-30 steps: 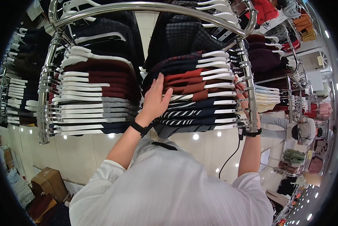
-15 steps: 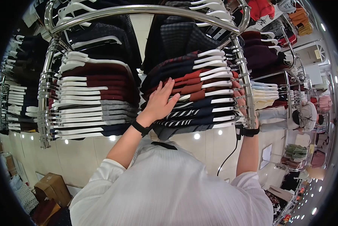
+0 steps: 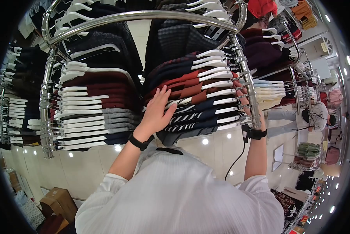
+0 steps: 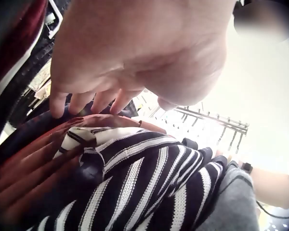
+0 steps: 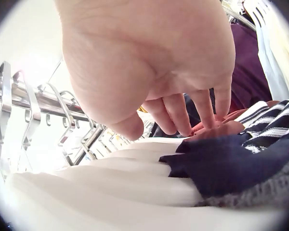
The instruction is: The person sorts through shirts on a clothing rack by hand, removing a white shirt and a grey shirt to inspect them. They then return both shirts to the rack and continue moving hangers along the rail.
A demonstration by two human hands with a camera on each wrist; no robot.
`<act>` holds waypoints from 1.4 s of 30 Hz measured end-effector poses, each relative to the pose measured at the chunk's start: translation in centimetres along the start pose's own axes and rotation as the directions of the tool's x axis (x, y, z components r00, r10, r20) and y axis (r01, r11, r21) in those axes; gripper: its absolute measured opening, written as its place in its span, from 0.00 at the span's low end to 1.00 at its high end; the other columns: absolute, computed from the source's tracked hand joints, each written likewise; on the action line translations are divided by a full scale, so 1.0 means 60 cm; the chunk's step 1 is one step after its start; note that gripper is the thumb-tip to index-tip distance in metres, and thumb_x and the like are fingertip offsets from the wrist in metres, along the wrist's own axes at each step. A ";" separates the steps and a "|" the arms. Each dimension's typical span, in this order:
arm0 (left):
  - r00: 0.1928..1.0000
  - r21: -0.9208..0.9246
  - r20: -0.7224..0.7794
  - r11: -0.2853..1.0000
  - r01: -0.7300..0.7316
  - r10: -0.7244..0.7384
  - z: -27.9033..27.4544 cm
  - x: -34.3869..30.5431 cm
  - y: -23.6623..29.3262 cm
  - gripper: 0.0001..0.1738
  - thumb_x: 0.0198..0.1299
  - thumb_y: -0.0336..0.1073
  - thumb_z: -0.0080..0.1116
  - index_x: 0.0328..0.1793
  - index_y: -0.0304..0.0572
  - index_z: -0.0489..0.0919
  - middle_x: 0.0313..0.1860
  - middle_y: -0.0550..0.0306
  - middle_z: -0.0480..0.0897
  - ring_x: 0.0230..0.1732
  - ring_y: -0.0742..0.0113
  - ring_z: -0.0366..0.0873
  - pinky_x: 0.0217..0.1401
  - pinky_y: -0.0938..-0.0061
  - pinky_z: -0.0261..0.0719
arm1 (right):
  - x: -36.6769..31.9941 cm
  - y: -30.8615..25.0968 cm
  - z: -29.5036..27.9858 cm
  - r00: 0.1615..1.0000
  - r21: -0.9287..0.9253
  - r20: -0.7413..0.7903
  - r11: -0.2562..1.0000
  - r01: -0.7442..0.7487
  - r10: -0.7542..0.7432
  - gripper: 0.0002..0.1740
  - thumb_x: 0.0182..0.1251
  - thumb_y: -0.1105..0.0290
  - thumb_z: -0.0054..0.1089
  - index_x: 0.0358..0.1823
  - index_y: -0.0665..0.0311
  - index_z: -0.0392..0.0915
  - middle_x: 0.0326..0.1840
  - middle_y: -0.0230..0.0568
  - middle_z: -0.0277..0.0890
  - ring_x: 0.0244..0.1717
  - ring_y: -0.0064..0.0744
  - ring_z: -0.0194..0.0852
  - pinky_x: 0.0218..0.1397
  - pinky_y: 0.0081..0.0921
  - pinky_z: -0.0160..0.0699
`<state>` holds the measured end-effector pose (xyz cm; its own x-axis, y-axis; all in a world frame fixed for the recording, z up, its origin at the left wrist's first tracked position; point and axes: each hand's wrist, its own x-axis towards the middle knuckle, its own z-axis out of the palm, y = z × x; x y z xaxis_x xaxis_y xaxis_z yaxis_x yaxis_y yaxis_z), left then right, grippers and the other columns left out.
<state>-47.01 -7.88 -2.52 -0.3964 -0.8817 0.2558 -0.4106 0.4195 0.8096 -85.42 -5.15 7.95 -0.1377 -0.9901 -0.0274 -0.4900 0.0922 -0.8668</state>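
My left hand (image 3: 155, 115) lies with straight fingers along the inner edge of rust-red knit tops (image 3: 184, 90) hanging on white hangers. In the left wrist view its fingertips rest at these tops, just beyond the navy-and-white striped knits (image 4: 149, 168). At the outer side, partly hidden by the chrome rail (image 3: 244, 64), is my right hand (image 3: 243, 100). The right wrist view shows its fingers loosely extended down to the rust-red fabric (image 5: 216, 129), above white hangers (image 5: 111, 178) and navy shoulders (image 5: 216, 163).
Maroon tops (image 3: 112, 89) and grey tops (image 3: 120, 117) hang on the rack's left rail (image 3: 47, 89). A chrome bar (image 3: 143, 15) curves across the far end. A person (image 3: 315, 116) is at the right, and a cardboard box (image 3: 60, 202) stands on the floor lower left.
The rack has shifted left and slightly down in the head view. My left hand slid further over the rust-red tops, then drew back toward their edge. My right hand stays by the hanger ends.
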 end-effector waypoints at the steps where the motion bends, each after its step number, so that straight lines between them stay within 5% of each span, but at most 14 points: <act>1: 1.000 -0.012 -0.011 1.000 0.014 -0.015 -0.004 -0.002 -0.002 0.37 0.76 0.51 0.57 0.81 0.31 0.70 0.83 0.28 0.67 0.84 0.25 0.61 0.82 0.46 0.65 | -0.004 -0.004 -0.001 1.000 0.010 0.010 1.000 -0.017 0.017 0.24 0.82 0.54 0.63 0.65 0.67 0.81 0.52 0.32 0.83 0.52 0.23 0.72 0.60 0.28 0.75; 7: 0.999 -0.043 -0.009 0.998 0.036 -0.037 -0.014 -0.005 -0.001 0.34 0.78 0.49 0.56 0.80 0.31 0.70 0.82 0.28 0.69 0.83 0.29 0.64 0.82 0.48 0.66 | -0.021 0.048 -0.019 0.998 -0.048 -0.062 0.999 0.003 -0.006 0.14 0.79 0.65 0.64 0.56 0.68 0.83 0.40 0.23 0.77 0.39 0.16 0.67 0.42 0.21 0.72; 9: 1.000 -0.040 0.000 0.999 0.028 -0.028 -0.010 -0.004 0.005 0.34 0.78 0.48 0.56 0.80 0.31 0.70 0.81 0.28 0.69 0.83 0.30 0.65 0.82 0.49 0.67 | -0.012 0.047 -0.020 0.992 0.250 -0.018 0.961 -0.117 0.126 0.12 0.77 0.69 0.64 0.56 0.68 0.84 0.40 0.22 0.78 0.37 0.14 0.68 0.39 0.21 0.72; 10: 1.000 -0.043 0.007 0.999 0.022 -0.021 -0.008 -0.004 0.007 0.34 0.78 0.48 0.56 0.80 0.30 0.70 0.81 0.27 0.69 0.83 0.29 0.65 0.82 0.49 0.67 | -0.012 0.034 -0.022 0.999 0.035 -0.025 0.999 -0.025 0.026 0.13 0.77 0.72 0.63 0.58 0.69 0.84 0.42 0.23 0.81 0.39 0.14 0.73 0.41 0.19 0.76; 14: 1.000 -0.028 0.016 1.000 0.006 -0.005 -0.002 -0.008 0.012 0.35 0.78 0.48 0.55 0.80 0.30 0.70 0.81 0.26 0.68 0.83 0.29 0.65 0.83 0.49 0.66 | 0.015 -0.034 -0.041 0.993 0.148 0.102 0.986 -0.071 0.056 0.18 0.76 0.75 0.62 0.64 0.71 0.81 0.49 0.35 0.88 0.47 0.20 0.84 0.52 0.22 0.84; 17: 0.999 -0.022 0.026 0.999 0.024 -0.023 -0.007 -0.013 0.020 0.35 0.78 0.48 0.55 0.81 0.29 0.69 0.82 0.26 0.68 0.83 0.29 0.64 0.83 0.50 0.65 | 0.073 0.022 -0.065 0.997 0.083 0.064 0.996 0.033 -0.038 0.19 0.76 0.74 0.66 0.64 0.70 0.80 0.48 0.37 0.88 0.43 0.20 0.86 0.46 0.21 0.88; 21: 0.999 -0.008 0.008 0.999 0.040 -0.040 -0.009 -0.027 0.023 0.35 0.78 0.48 0.55 0.81 0.29 0.69 0.82 0.26 0.68 0.83 0.28 0.64 0.84 0.49 0.64 | 0.112 -0.022 -0.051 0.989 0.051 0.126 0.996 0.067 -0.073 0.22 0.71 0.78 0.68 0.65 0.69 0.78 0.44 0.36 0.87 0.39 0.22 0.87 0.43 0.25 0.91; 22: 0.998 -0.004 0.012 0.998 0.057 -0.057 -0.009 -0.031 0.025 0.35 0.78 0.48 0.55 0.81 0.29 0.69 0.81 0.26 0.68 0.83 0.28 0.64 0.84 0.49 0.64 | 0.119 -0.022 -0.050 0.985 0.069 0.169 0.997 0.017 -0.029 0.23 0.77 0.75 0.62 0.71 0.71 0.75 0.48 0.39 0.86 0.45 0.22 0.85 0.51 0.25 0.87; 25: 0.996 0.004 0.003 0.996 0.085 -0.085 -0.013 -0.040 0.029 0.34 0.78 0.47 0.55 0.80 0.29 0.69 0.81 0.25 0.68 0.83 0.28 0.64 0.83 0.49 0.64 | 0.137 -0.047 -0.041 0.946 0.180 0.319 0.977 -0.116 0.054 0.24 0.77 0.71 0.65 0.71 0.70 0.76 0.45 0.33 0.84 0.42 0.19 0.81 0.48 0.23 0.85; 29: 0.993 0.007 -0.020 0.994 0.113 -0.113 -0.019 -0.054 0.034 0.34 0.78 0.47 0.56 0.80 0.29 0.69 0.81 0.26 0.68 0.83 0.28 0.64 0.83 0.50 0.65 | 0.113 -0.099 -0.006 0.963 0.090 0.186 0.973 -0.213 0.194 0.24 0.78 0.61 0.67 0.69 0.67 0.79 0.47 0.31 0.84 0.44 0.19 0.77 0.49 0.23 0.80; 30: 0.993 0.009 -0.019 0.993 0.118 -0.118 -0.019 -0.057 0.034 0.34 0.78 0.47 0.56 0.80 0.29 0.69 0.81 0.26 0.68 0.83 0.28 0.64 0.83 0.50 0.65 | 0.110 -0.090 0.001 0.982 0.062 0.163 0.992 -0.106 0.095 0.26 0.80 0.57 0.65 0.69 0.68 0.79 0.53 0.35 0.85 0.51 0.22 0.78 0.58 0.27 0.79; 34: 0.993 0.005 0.007 0.993 0.116 -0.116 -0.023 -0.070 0.046 0.33 0.78 0.44 0.56 0.81 0.28 0.68 0.82 0.27 0.68 0.84 0.32 0.64 0.84 0.53 0.64 | 0.109 -0.069 -0.018 0.945 0.160 0.325 0.987 -0.008 -0.045 0.31 0.81 0.53 0.63 0.73 0.70 0.77 0.59 0.38 0.85 0.57 0.24 0.76 0.65 0.29 0.76; 39: 0.997 0.006 0.050 0.998 0.062 -0.062 -0.007 -0.085 0.055 0.32 0.77 0.40 0.58 0.81 0.30 0.69 0.83 0.28 0.68 0.84 0.35 0.65 0.85 0.55 0.63 | 0.092 -0.005 -0.051 0.940 0.269 0.334 0.949 -0.166 0.070 0.27 0.71 0.74 0.66 0.72 0.69 0.76 0.57 0.36 0.86 0.55 0.25 0.79 0.64 0.28 0.79; 42: 0.996 0.004 0.064 0.998 0.058 -0.058 -0.001 -0.095 0.067 0.33 0.74 0.39 0.62 0.80 0.31 0.70 0.82 0.29 0.68 0.84 0.35 0.65 0.85 0.55 0.64 | 0.032 0.010 -0.067 0.971 -0.125 0.181 0.976 0.177 -0.153 0.21 0.78 0.73 0.59 0.69 0.73 0.78 0.56 0.43 0.87 0.56 0.29 0.83 0.64 0.28 0.80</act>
<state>-46.35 -1.17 -0.73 -0.4237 -0.8890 0.1736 -0.4361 0.3682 0.8212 -89.43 -6.54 9.36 0.0972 -0.9951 0.0161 -0.6106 -0.0724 -0.7886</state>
